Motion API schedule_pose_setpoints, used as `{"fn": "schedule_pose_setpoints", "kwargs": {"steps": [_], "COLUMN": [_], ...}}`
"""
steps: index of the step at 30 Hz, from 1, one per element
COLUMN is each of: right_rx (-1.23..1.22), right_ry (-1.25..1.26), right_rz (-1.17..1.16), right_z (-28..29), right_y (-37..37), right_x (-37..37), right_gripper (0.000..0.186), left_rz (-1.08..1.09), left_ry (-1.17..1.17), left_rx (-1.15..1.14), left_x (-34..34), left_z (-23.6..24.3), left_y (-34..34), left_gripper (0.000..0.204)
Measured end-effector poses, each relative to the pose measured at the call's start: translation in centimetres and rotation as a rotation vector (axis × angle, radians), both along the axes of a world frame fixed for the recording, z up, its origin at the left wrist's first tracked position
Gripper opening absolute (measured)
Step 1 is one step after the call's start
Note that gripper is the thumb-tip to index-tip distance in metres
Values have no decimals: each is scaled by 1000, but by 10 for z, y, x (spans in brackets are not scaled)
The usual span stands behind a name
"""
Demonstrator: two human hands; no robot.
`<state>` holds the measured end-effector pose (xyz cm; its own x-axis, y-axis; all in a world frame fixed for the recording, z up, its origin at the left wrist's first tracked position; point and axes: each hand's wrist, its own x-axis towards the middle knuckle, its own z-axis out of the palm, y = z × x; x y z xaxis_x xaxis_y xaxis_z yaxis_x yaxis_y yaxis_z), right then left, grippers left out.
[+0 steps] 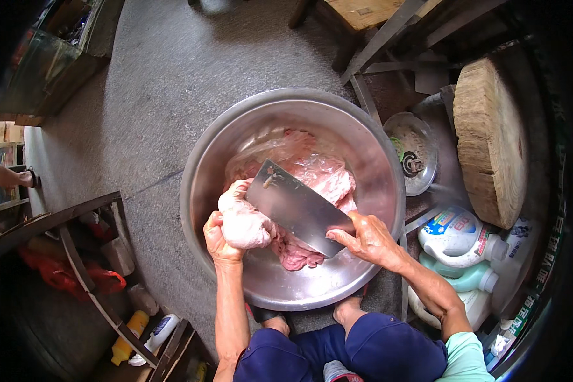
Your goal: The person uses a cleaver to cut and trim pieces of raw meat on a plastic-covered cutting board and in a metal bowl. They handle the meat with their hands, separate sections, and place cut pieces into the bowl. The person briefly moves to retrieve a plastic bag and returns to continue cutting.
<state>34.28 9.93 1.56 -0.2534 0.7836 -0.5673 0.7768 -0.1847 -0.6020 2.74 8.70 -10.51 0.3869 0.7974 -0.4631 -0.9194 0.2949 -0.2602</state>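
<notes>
A wide metal basin (293, 290) stands on the floor in front of my knees. Pink raw meat (299, 258) lies in it, partly under a clear plastic bag (270, 149). My left hand (221, 240) grips a pale, rounded piece of raw meat (245, 219) at the basin's left side. In my right hand (369, 239) is a cleaver (299, 207), its broad dark blade slanting up and left across the basin. The blade's far end overlaps the pale piece, with a small scrap stuck near its corner. Whether the edge touches the meat cannot be made out.
On the right are a thick round wooden block (490, 143), a clear bowl (417, 181) holding a dark coil, and several detergent bottles (452, 235). A wooden shelf (89, 280) with bottles and a red bag is at left. A wooden stool (363, 13) stands beyond; another person's leg (6, 176) shows far left.
</notes>
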Motion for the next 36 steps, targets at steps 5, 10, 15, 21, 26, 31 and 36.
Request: {"fn": "schedule_pose_setpoints", "kwargs": {"steps": [5,10,15,21,26,31,36], "right_rx": [54,12,-101,131,244,110,27], "right_ry": [60,257,300,125,-122,97,116], "right_rz": [-151,-167,-182,-154,-85,-203,-48], "right_z": [16,32,20,8,-4,17,33], "right_y": [0,3,18,20,26,26,17], "right_x": [6,-14,-6,0,17,15,-4], "right_gripper": [40,40,47,43,38,37,42], "left_rz": [79,42,-74,-34,-100,-401,-158], "left_ry": [85,-3,247,154,461,1105,1012], "left_rx": [-44,18,-8,28,3,176,200], "left_x": [8,29,26,19,29,44,43], "left_z": [13,32,47,30,73,48,22], "left_y": [-7,1,3,-2,4,-5,-8], "left_gripper": [49,43,45,52,51,35,26]}}
